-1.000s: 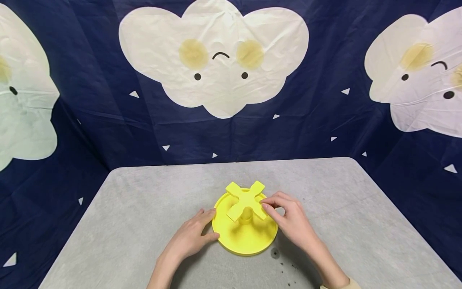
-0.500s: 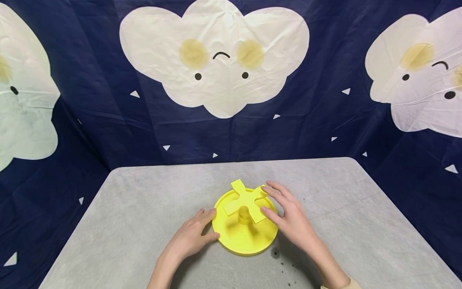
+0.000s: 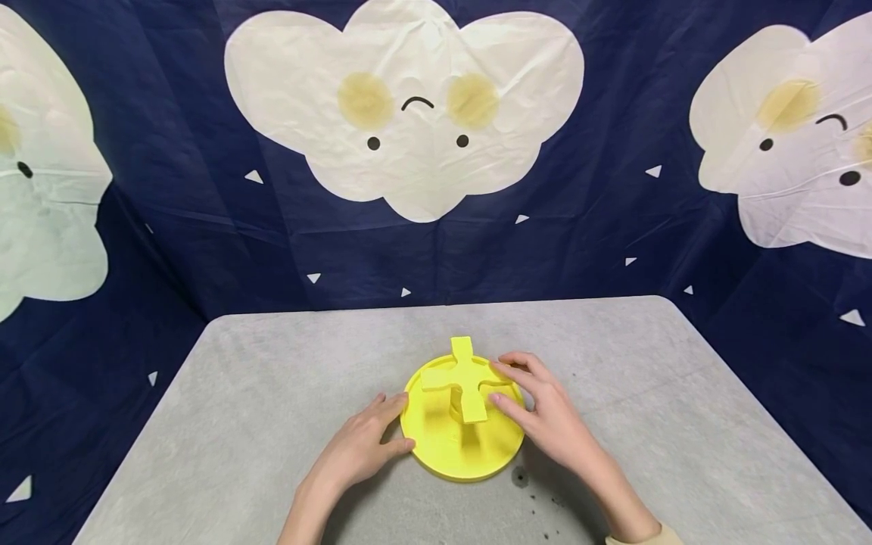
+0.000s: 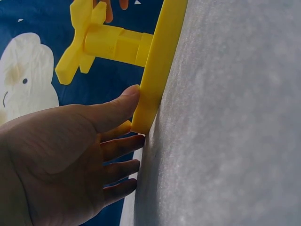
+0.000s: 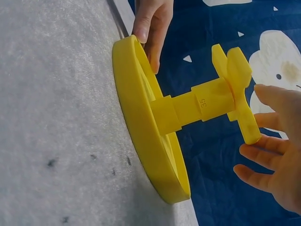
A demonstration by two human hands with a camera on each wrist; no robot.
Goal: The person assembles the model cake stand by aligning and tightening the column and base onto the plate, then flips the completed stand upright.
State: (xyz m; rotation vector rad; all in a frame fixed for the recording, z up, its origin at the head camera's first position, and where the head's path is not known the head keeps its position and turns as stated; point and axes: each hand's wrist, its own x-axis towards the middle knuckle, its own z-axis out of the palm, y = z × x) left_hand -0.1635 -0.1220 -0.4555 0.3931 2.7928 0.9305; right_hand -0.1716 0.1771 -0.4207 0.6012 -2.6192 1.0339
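Yellow disc (image 3: 436, 456) laid on grey table (image 3: 293, 363), flanked by left hand (image 3: 364, 443) and right hand (image 3: 550, 412)

In the head view, the disc is seen lying flat near the front middle of the table, with a yellow cross (image 3: 467, 378) raised above it. The disc's rim is touched at its left side by the left hand, whose thumb and fingers are held wide apart. The right hand is placed at the cross's right arm, its fingers relaxed and parted. A beige sleeve (image 3: 646, 536) is shown at that wrist. The table is backed by a navy cloth (image 3: 170, 227) printed with a white cloud (image 3: 409, 60).

In the left wrist view, the rim is met by a straight thumb, with the other fingers extended low beside the table. The cross is carried on a stepped stem (image 4: 115, 43).

In the right wrist view, "35" can be read on the stem. One arm of the cross is bracketed by thumb and fingers, loosely spaced; whether it is touched cannot be told.
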